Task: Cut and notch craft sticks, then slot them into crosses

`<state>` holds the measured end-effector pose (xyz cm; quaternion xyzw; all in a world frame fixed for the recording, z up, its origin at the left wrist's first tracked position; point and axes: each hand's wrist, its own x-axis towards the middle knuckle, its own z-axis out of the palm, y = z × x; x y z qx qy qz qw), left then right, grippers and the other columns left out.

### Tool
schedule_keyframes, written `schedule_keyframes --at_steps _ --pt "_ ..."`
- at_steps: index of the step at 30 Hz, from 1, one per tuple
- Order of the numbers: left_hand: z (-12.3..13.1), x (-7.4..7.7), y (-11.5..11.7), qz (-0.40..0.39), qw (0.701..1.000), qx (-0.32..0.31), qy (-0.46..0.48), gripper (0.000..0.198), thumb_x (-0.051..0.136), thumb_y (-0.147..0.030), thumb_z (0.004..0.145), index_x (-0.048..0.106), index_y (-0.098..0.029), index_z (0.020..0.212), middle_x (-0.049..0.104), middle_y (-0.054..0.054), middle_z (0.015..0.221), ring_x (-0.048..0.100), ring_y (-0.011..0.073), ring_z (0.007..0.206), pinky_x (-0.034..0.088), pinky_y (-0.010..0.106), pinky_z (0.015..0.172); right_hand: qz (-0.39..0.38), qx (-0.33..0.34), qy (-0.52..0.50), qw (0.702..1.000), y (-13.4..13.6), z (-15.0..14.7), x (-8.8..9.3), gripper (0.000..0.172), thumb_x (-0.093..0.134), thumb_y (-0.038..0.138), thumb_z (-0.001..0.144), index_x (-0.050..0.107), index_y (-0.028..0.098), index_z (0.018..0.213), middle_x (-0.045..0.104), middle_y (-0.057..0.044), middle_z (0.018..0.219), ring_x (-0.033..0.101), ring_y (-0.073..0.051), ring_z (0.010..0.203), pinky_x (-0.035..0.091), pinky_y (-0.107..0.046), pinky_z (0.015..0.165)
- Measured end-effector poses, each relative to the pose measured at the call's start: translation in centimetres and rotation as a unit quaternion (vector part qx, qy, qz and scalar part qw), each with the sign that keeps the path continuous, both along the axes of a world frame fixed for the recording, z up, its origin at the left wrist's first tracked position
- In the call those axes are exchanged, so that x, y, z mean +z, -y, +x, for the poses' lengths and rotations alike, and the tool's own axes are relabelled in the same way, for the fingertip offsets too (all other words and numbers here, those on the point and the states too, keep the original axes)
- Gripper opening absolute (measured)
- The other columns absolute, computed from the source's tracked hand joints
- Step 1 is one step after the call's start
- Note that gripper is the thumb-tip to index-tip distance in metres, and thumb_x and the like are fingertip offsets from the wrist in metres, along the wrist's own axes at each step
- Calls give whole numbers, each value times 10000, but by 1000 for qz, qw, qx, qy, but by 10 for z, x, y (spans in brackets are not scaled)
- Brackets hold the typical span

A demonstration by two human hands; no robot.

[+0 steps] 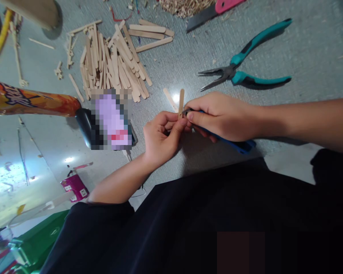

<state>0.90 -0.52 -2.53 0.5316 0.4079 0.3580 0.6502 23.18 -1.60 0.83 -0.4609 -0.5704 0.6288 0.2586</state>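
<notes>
My left hand point(161, 135) pinches a thin wooden craft stick point(181, 99) between thumb and fingers, holding it upright over the grey floor. My right hand point(220, 116) is closed round a blue-handled cutter point(240, 145), and its tip meets the stick just above my left thumb. A second loose stick point(169, 99) lies on the floor just left of the held one.
A heap of wooden sticks point(114, 62) lies beyond my hands. Teal-handled long-nose pliers point(246, 62) lie at the upper right, a pink-handled knife point(214, 9) and wood shavings point(185, 5) at the top. An orange bottle point(28, 102) and a blurred dark object point(108, 120) sit at the left.
</notes>
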Motion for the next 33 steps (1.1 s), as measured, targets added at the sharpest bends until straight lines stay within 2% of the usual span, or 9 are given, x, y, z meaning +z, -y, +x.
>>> schedule_keyframes --at_steps 6,12,18,25,33 --pt "-2 -1 -1 -25 999 -15 16 544 1065 -633 923 701 -229 931 833 -5 745 800 152 586 609 240 530 -17 15 -15 1000 -3 3 1 393 686 246 1228 626 217 841 651 54 604 583 -95 447 349 -274 475" --pt "-1 1 -2 -22 999 -26 20 543 1065 -636 923 706 -229 925 843 -15 755 755 122 544 593 224 524 -34 35 -63 997 -6 10 -3 424 729 327 1241 649 201 843 666 48 636 573 -79 469 374 -237 474" --pt "1 5 -3 -42 998 -23 39 543 1065 -634 926 692 -238 924 832 -32 735 670 95 453 493 201 420 -60 34 -113 991 -10 12 -5 438 765 422 1227 689 196 860 660 45 625 593 -97 464 403 -223 441" --pt "5 7 -3 -50 997 -4 60 545 1050 -640 938 669 -249 942 831 -44 737 684 94 451 544 200 433 -31 46 -147 988 -13 13 -13 416 752 400 1233 707 181 881 668 41 635 581 -90 484 422 -203 464" --pt "5 3 -3 -37 997 -7 70 562 1068 -627 925 657 -247 978 854 -50 770 675 88 444 591 205 465 25 50 -97 994 -14 15 -17 361 760 348 1213 728 190 890 683 45 653 556 -90 496 383 -224 463"
